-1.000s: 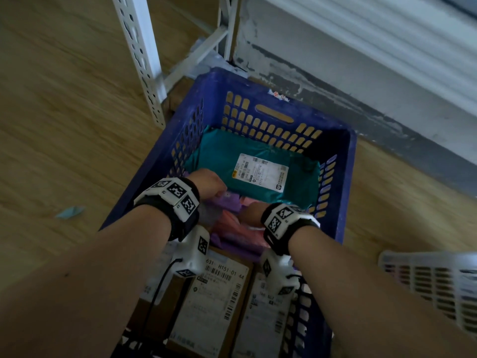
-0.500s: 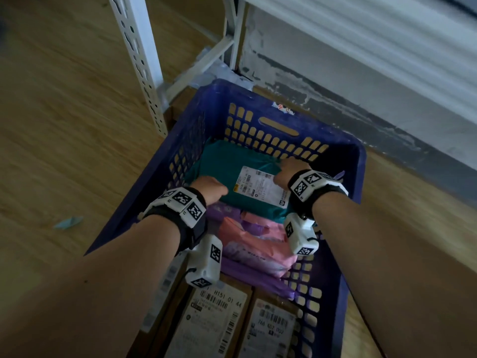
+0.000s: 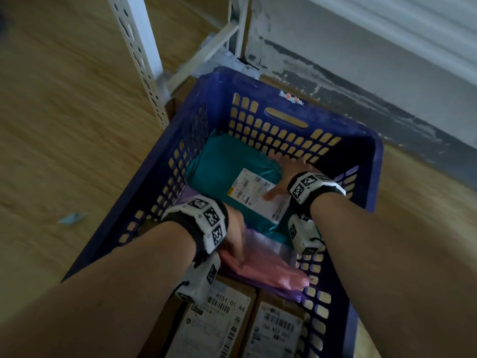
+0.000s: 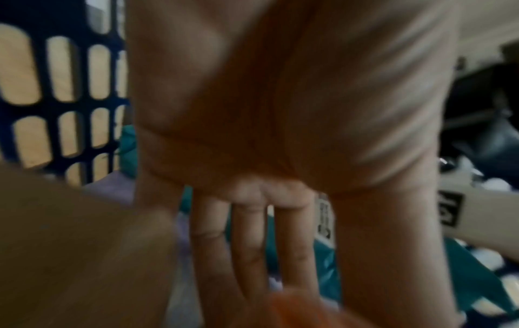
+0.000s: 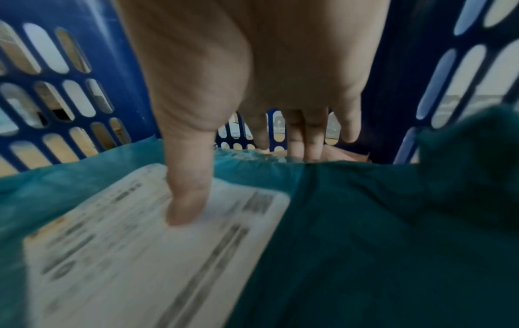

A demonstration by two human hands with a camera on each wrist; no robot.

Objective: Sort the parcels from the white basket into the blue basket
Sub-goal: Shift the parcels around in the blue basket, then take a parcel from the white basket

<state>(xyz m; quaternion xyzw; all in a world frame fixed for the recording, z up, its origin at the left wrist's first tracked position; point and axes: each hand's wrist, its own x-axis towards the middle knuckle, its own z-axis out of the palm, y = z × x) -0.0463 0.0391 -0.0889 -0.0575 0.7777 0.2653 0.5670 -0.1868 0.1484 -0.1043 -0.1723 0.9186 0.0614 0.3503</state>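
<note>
The blue basket holds a teal parcel with a white label at its far end. My right hand lies spread on that parcel's right side. Its thumb presses on the label, and its straight fingers reach past the parcel's far edge, tips hidden. My left hand is blurred, its fingers straight, and it rests on a pink parcel in the middle of the basket. It holds nothing. The white basket is out of view.
A purple parcel lies under the pink one. Two labelled cardboard boxes fill the basket's near end. A white perforated shelf post stands just left of the basket, a wall behind it. Wooden floor lies on both sides.
My right hand left the pink and purple parcels and moved onto the teal parcel's far right side. My left hand drew back from the teal parcel's near edge to the pink parcel.
</note>
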